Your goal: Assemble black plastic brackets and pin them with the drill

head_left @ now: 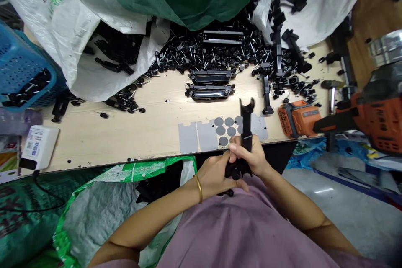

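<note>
A long black plastic bracket (246,122) with a forked top end stands upright at the near table edge. My right hand (251,157) is wrapped round its lower shaft. My left hand (216,173), with a gold bangle at the wrist, is closed against the bracket's lower end, fingers pressed to it; a small black piece (226,193) shows under the palm. Just beyond the hands lie grey pads and round grey discs (224,127) on the table.
Two assembled black brackets (210,84) lie mid-table before a heap of small black pins (216,56). An orange cordless tool (354,119) and battery (298,118) sit right. A blue basket (21,71), white sacks, a white charger (39,146) lie left; a green sack (103,205) stands below.
</note>
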Available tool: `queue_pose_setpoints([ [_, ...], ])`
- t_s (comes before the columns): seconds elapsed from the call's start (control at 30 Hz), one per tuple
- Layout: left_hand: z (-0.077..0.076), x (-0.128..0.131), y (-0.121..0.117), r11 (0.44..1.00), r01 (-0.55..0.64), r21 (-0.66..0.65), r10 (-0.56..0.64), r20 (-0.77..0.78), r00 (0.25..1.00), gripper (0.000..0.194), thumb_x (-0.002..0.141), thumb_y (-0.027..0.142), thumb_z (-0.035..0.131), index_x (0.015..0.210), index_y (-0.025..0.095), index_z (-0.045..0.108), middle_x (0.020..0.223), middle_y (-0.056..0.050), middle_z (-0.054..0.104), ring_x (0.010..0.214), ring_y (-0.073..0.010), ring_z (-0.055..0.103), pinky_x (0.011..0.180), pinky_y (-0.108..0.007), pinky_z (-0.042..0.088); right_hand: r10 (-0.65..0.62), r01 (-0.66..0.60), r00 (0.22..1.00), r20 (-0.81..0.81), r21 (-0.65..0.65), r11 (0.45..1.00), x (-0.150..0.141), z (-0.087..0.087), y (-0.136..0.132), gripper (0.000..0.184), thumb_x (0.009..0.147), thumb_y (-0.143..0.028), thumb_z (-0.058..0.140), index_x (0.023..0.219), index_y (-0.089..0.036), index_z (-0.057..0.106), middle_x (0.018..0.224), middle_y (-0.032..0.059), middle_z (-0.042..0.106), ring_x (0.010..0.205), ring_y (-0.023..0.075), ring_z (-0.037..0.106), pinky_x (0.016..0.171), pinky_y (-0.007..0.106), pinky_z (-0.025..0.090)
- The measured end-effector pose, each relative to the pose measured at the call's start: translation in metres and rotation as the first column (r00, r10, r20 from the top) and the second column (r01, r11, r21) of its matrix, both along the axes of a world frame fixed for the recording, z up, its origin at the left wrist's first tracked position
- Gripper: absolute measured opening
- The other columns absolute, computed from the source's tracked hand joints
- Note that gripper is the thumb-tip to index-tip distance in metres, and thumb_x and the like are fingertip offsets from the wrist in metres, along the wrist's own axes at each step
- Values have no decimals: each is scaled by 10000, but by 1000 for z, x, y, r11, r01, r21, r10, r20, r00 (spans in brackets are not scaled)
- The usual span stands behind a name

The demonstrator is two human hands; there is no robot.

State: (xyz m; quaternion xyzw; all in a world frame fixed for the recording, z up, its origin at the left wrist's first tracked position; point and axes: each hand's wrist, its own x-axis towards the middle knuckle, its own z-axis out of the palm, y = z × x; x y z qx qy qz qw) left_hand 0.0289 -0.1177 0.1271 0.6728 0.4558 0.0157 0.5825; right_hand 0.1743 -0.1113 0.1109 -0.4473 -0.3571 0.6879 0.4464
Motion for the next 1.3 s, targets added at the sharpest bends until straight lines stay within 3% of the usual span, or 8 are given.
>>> queue_pose_setpoints([
  [0.13, 0, 0, 3, 992, -123, 30, 113, 231, 966, 850, 566, 789, 584, 1135, 164, 496, 987, -63, 631, 868, -240, 607, 757, -325, 485, -286, 290, 956, -69, 52, 956, -8, 4, 2, 340, 814, -286, 615, 495, -193, 542, 492, 5, 592, 512, 126, 526, 526, 268, 394],
  [0.33, -8, -5, 5, 986, -125, 109, 84, 325, 942, 714, 775, 769, 310, 1034, 140, 525, 829, -51, 591, 702, -177, 554, 674, -288, 446, -283, 283, 959, -13, 92, 955, -12, 14, 4, 319, 802, -291, 632, 509, -197, 549, 514, 13, 594, 524, 134, 530, 534, 282, 409],
  [0.5, -6, -13, 15, 989, -17, 149, -34, 335, 941, 742, 767, 788, 258, 1037, 140, 499, 836, -53, 545, 713, -187, 523, 680, -301, 437, -336, 346, 938, -81, 181, 921, -14, 11, 4, 292, 777, -342, 640, 527, -212, 562, 532, 20, 600, 546, 158, 546, 543, 311, 440],
  [0.77, -8, -11, 14, 980, -64, 189, 11, 270, 963, 758, 774, 789, 197, 1004, 138, 510, 733, -30, 541, 597, -155, 509, 601, -275, 433, -494, 504, 864, -98, 158, 849, -25, 11, -2, 270, 832, -294, 584, 577, -209, 565, 580, 18, 609, 598, 151, 554, 606, 312, 447],
  [0.83, -9, -11, 11, 981, -71, 181, 16, 289, 957, 754, 777, 789, 170, 954, 142, 514, 679, -15, 517, 555, -138, 473, 553, -261, 410, -443, 455, 890, -103, 151, 878, -19, 14, 0, 286, 839, -300, 575, 570, -205, 569, 568, 15, 602, 580, 143, 540, 573, 297, 428],
  [0.97, -8, -11, 9, 971, -71, 228, 5, 281, 960, 654, 788, 760, 265, 905, 162, 504, 661, 2, 499, 557, -125, 462, 553, -248, 396, -57, 60, 998, -24, 159, 985, -8, 20, 7, 318, 797, -311, 630, 511, -192, 562, 510, 8, 582, 514, 123, 497, 499, 272, 392],
  [1.17, -5, -7, 13, 966, -152, 209, 80, 318, 945, 684, 783, 777, 213, 909, 164, 489, 694, -5, 494, 548, -118, 442, 527, -249, 376, -464, 467, 883, -65, 204, 860, -19, 21, 8, 340, 822, -364, 595, 524, -209, 537, 537, 16, 608, 560, 146, 552, 582, 307, 448],
  [1.3, -18, -10, 6, 965, -142, 219, 67, 317, 946, 648, 785, 768, 240, 849, 171, 484, 607, 15, 462, 511, -114, 415, 509, -249, 366, -76, 70, 997, 31, 173, 983, -9, 24, 15, 341, 787, -345, 644, 501, -190, 542, 505, -3, 576, 488, 109, 498, 490, 263, 394],
])
